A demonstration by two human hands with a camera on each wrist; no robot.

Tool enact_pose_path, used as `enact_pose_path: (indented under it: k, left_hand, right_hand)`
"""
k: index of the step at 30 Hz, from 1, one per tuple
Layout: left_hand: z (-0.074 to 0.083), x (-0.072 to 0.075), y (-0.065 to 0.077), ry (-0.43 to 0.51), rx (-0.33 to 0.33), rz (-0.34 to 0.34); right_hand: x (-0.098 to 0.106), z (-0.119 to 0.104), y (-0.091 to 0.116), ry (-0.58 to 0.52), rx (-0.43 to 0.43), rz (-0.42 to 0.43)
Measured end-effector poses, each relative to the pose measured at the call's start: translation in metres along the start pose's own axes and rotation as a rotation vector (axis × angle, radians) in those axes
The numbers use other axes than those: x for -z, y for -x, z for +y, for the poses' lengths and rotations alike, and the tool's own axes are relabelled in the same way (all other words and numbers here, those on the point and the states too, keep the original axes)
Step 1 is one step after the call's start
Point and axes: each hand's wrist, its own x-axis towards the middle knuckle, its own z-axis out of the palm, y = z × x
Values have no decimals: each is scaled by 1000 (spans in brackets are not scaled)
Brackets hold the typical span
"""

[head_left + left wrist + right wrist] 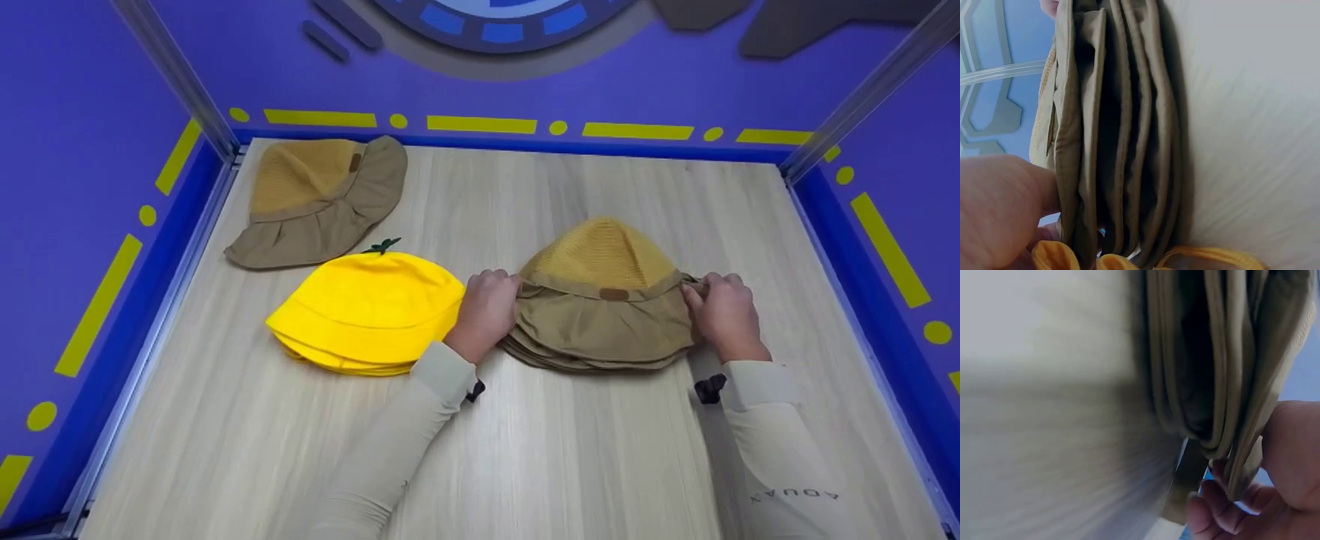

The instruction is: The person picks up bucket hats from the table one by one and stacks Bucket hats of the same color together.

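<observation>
A stack of brown bucket hats [604, 330] with a tan woven crown on top sits right of the table's middle. My left hand [487, 311] grips the top hat's brim at its left side, the thumb over the cloth in the left wrist view. At the opposite side, my right hand [727, 315] pinches the brim between thumb and fingers. Several brim layers [1129, 124] show below the pinched edge, close over the tabletop. Next to my left hand lies a stack of yellow bucket hats [367, 307] with a green leaf tip.
Another brown hat [315, 199] lies tilted at the table's back left corner, behind the yellow stack. Blue panels with yellow marks [480, 125] and metal frame posts [184, 82] border the wooden tabletop [570, 442] on the back and sides.
</observation>
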Motion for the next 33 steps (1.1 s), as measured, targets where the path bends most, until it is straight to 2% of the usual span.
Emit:
enact_pose_path:
  k: [3,6,8,10,12,13,15,18,20,23,26,30,33]
  left_hand:
    - [1,0,2,9,5,33]
    - [2,2,6,21,3,97]
    - [4,3,8,34,-4,142]
    - [5,4,11,48,-14,179]
    - [6,5,13,78,-19,210]
    - [6,6,14,93,-21,221]
    - [6,8,16,123,-19,239]
    - [5,13,18,150,-4,249]
    - [2,18,19,160,11,251]
    - [-7,27,19,187,38,270]
    - [-25,39,18,204,97,270]
    - [-57,59,14,197,211,202]
    - [-86,74,11,240,265,170]
  right_hand:
    - [4,-10,2,2,-6,7]
    - [8,-30,7,-19,41,107]
    - [8,-47,12,-35,121,218]
    - [4,-65,17,-56,236,304]
    - [-2,-82,24,-80,353,315]
    - [-6,-91,29,-90,394,281]
    - [-14,-104,37,-93,430,159]
    - [-25,-116,45,-30,389,-37]
    - [-29,-120,46,38,353,-123]
    - [-36,-122,44,99,331,-201]
    - [-43,-122,42,114,323,-250]
    - [-46,-122,40,99,311,-280]
    - [-47,-122,38,102,300,-298]
